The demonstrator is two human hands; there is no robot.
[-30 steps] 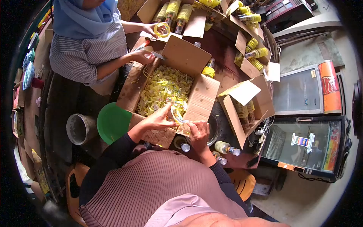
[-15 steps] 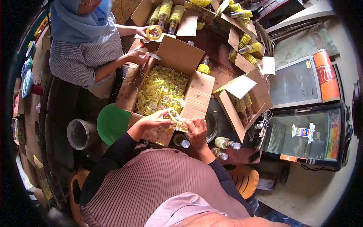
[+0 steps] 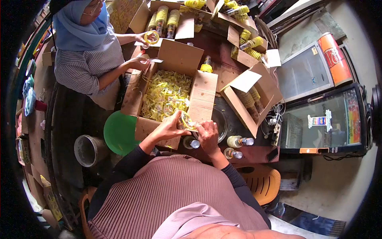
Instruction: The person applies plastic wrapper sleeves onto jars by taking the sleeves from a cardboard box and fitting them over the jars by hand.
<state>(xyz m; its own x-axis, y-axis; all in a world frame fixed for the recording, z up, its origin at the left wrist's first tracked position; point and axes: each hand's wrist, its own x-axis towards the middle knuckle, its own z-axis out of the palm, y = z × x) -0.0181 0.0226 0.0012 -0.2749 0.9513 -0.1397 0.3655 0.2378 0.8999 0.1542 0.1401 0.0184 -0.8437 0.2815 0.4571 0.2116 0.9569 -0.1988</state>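
My left hand (image 3: 170, 126) is closed round a small clear ring-shaped piece with a yellow edge (image 3: 185, 119), held over the near edge of an open cardboard box (image 3: 203, 95). My right hand (image 3: 207, 134) pinches the right side of the same piece. Inside the box lies a heap of yellow and clear scraps (image 3: 167, 95). Just below my hands, a bottle (image 3: 191, 142) stands on the dark table. Across the box, a co-worker holds a yellow-rimmed ring (image 3: 151, 37) in one hand and a knife (image 3: 155, 61) in the other.
A green basin (image 3: 120, 133) and a grey bucket (image 3: 90, 150) are at the left. Two bottles (image 3: 240, 141) (image 3: 232, 153) lie at the right, near a glass bowl (image 3: 219, 124). Cardboard boxes with yellow-ringed bottles (image 3: 251, 101) stand farther back. Glass-door coolers (image 3: 318, 123) are at the right.
The view has turned, shifting the boxes and co-worker leftward. My hands still hold the clear piece, now tilted differently, with its yellow rim more visible.
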